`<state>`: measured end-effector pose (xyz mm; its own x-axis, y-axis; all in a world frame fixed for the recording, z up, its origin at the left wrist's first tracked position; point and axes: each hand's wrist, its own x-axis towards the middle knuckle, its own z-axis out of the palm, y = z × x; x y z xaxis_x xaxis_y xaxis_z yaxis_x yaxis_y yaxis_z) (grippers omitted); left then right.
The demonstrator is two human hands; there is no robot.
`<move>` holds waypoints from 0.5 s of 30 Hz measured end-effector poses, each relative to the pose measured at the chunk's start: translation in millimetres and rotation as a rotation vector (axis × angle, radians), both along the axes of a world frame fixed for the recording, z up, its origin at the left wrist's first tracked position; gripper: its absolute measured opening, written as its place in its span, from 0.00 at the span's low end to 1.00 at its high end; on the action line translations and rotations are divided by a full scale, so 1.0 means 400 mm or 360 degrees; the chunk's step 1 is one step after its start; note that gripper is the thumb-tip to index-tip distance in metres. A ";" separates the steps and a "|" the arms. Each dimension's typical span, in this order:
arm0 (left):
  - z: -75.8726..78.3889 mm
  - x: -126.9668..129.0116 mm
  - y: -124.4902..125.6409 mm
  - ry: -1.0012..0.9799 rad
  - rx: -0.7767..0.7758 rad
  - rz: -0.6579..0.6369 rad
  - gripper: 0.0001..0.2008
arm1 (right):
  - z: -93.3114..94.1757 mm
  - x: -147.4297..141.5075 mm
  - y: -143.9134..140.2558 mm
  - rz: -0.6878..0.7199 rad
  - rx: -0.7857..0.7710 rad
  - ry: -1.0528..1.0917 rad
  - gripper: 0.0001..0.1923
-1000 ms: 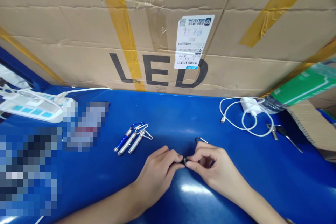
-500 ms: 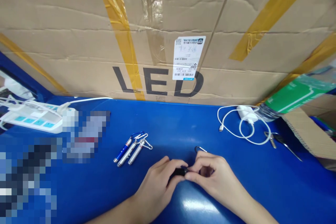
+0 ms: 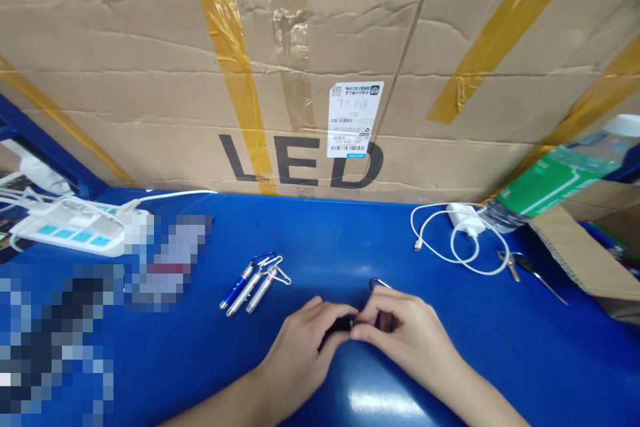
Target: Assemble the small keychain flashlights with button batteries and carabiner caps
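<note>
My left hand (image 3: 300,347) is closed around a small black keychain penlight (image 3: 343,324), most of it hidden by the fingers. At its right end, the thumb and forefinger of my right hand (image 3: 414,328) pinch the tip; whether that end is a separate part I cannot tell. A metal carabiner clip (image 3: 379,283) sticks out above my right fingers. To the left of my hands lie a blue keychain penlight (image 3: 236,288) and two silver keychain penlights (image 3: 244,295), side by side and tilted, with clips at their upper ends.
A large cardboard box (image 3: 165,100) walls off the back of the blue table (image 3: 320,233). Left are a power strip (image 3: 75,230) and blurred items. Right are a white charger with cable (image 3: 465,219), keys (image 3: 513,267), a green-labelled bottle (image 3: 555,183) and an open carton (image 3: 590,260).
The view has shifted slightly, bringing more of the bottle into sight. My hands keep nearly the same place and grip, with the right fingers still at the penlight's end.
</note>
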<state>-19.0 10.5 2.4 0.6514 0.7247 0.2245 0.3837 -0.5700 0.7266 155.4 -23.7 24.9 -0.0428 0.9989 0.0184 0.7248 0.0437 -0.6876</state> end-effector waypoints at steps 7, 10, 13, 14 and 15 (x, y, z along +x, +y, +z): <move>-0.008 0.004 0.007 -0.0109 -0.0267 0.0259 0.10 | 0.004 0.045 0.002 -0.0226 0.0260 -0.0415 0.12; -0.004 0.008 0.010 -0.0150 -0.0421 0.0338 0.07 | -0.007 0.073 0.007 -0.0302 0.0205 -0.0707 0.14; 0.006 0.011 0.011 -0.0136 -0.0501 0.0378 0.06 | -0.022 0.086 0.011 -0.0267 0.0167 -0.0813 0.12; 0.009 0.011 0.011 -0.0130 -0.0523 0.0374 0.05 | -0.026 0.087 0.011 -0.0235 0.0174 -0.0817 0.10; 0.011 0.011 0.011 -0.0129 -0.0546 0.0368 0.05 | -0.029 0.085 0.011 -0.0193 0.0188 -0.0819 0.09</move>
